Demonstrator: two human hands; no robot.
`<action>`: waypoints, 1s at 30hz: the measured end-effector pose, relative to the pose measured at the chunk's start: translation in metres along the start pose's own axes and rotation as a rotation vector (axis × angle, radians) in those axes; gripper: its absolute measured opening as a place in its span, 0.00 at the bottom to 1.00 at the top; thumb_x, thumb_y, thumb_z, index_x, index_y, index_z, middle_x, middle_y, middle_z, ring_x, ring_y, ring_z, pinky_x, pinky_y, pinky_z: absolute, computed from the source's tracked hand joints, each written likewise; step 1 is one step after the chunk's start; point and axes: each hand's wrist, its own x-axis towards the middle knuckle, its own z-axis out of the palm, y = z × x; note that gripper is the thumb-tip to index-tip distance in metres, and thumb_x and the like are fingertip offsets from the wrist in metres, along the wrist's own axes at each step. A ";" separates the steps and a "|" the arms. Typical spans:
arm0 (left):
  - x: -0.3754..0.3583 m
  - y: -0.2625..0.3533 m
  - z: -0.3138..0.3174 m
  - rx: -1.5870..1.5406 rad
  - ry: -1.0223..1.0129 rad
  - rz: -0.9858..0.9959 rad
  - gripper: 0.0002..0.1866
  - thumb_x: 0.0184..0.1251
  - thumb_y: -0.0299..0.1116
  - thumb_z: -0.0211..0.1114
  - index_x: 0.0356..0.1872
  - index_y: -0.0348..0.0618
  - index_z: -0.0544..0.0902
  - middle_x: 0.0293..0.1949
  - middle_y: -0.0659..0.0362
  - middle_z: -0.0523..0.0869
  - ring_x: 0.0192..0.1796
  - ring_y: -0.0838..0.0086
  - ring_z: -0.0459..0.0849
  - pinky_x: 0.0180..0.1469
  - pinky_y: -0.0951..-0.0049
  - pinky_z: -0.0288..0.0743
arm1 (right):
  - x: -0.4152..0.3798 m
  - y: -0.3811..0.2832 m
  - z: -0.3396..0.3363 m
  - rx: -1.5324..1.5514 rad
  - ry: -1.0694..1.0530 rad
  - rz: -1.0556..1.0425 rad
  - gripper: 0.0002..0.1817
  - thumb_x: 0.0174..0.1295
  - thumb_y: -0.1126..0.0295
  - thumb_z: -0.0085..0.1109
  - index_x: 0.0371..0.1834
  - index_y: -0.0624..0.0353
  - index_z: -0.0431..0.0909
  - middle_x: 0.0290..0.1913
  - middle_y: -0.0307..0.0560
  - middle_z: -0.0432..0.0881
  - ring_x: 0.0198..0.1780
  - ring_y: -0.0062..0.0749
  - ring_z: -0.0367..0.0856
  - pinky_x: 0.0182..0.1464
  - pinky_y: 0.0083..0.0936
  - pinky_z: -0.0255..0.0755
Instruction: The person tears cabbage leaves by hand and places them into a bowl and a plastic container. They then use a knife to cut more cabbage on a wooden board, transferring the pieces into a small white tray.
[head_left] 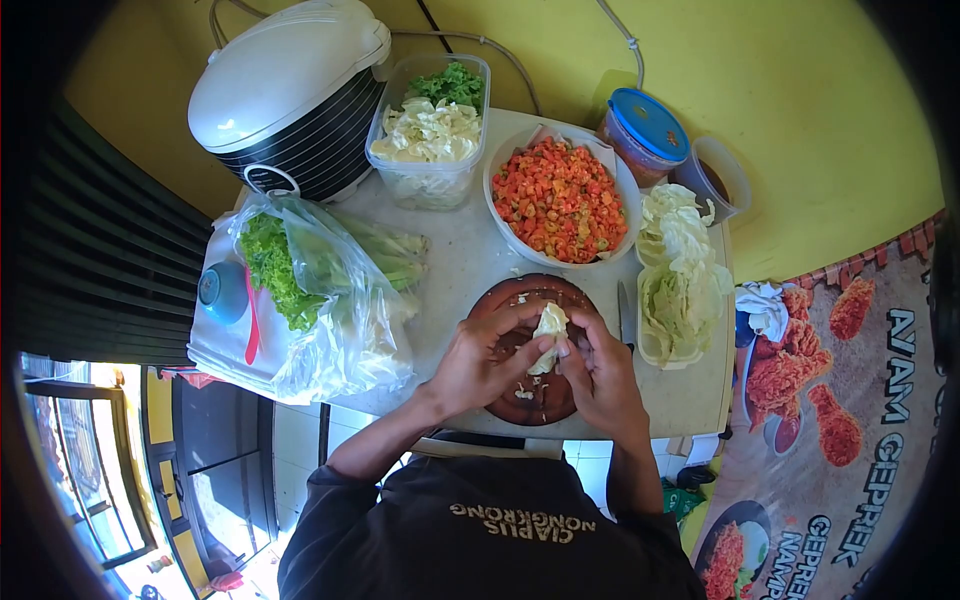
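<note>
A small pale piece of napa cabbage (pixel 549 328) is pinched between my two hands over the round brown cutting board (pixel 497 296). My left hand (pixel 485 358) grips it from the left, with the thumb pressed along its side. From the right, my right hand (pixel 602 378) holds the same piece in thumb and fingertips. White cabbage scraps lie scattered on the board. Just right of the board rests a knife (pixel 626 308), its handle partly behind my right hand. Beyond the knife, loose cabbage leaves (pixel 684 300) are heaped in a pale tray (pixel 651 335).
Behind the board stands a white bowl (pixel 497 212) of chopped red vegetables. A clear container (pixel 428 185) holds cut cabbage and greens. Bagged lettuce (pixel 268 262), a blue cup (pixel 222 292) and a red utensil (pixel 252 328) lie left. A rice cooker (pixel 295 85) and blue-lidded tub (pixel 648 125) stand behind.
</note>
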 end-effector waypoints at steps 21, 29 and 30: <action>-0.002 -0.006 0.003 0.346 -0.017 0.210 0.28 0.63 0.24 0.68 0.66 0.31 0.76 0.47 0.50 0.88 0.45 0.80 0.85 0.44 0.78 0.83 | 0.004 -0.021 -0.004 -0.216 -0.034 -0.079 0.19 0.71 0.69 0.58 0.61 0.67 0.69 0.52 0.63 0.79 0.51 0.57 0.82 0.51 0.41 0.76; 0.000 -0.006 0.007 0.378 0.043 0.310 0.28 0.63 0.29 0.74 0.64 0.35 0.78 0.52 0.45 0.84 0.39 0.68 0.87 0.36 0.72 0.85 | 0.006 -0.004 0.006 -0.062 0.113 -0.127 0.14 0.76 0.68 0.52 0.57 0.66 0.73 0.43 0.61 0.81 0.39 0.50 0.84 0.43 0.35 0.77; -0.001 -0.005 0.007 0.377 0.042 0.309 0.28 0.63 0.29 0.74 0.64 0.35 0.78 0.52 0.45 0.84 0.39 0.68 0.87 0.36 0.72 0.85 | 0.005 -0.005 0.006 -0.071 0.135 -0.089 0.13 0.76 0.69 0.52 0.57 0.66 0.73 0.42 0.59 0.81 0.36 0.42 0.84 0.41 0.32 0.77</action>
